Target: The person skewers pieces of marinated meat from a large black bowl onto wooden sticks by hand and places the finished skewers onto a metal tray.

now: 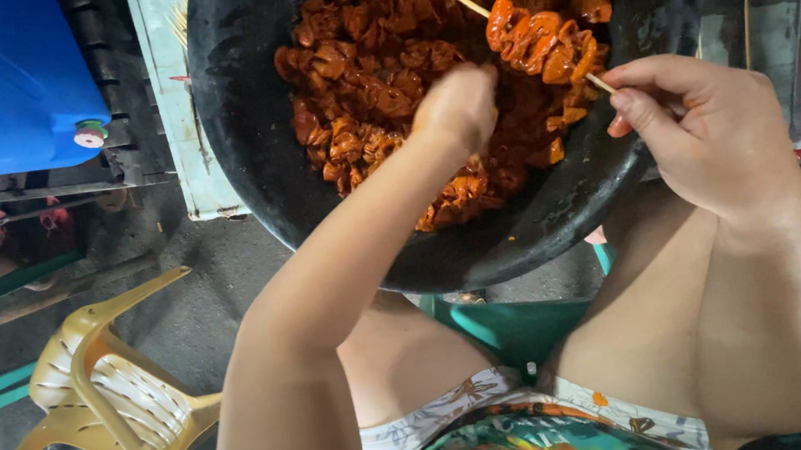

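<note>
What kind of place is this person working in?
Probably an outdoor street-food prep spot: a big black basin of reddish marinated meat pieces, a bamboo skewer in the right hand, a beige plastic chair tipped over on bare concrete.

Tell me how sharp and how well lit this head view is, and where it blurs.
Head view: the left hand is smeared by motion blur over the black basin; the right hand and its skewer are sharper; light falls evenly from above, the marinated meat glistens, the ground beside the yellow chair stays dim.
</note>
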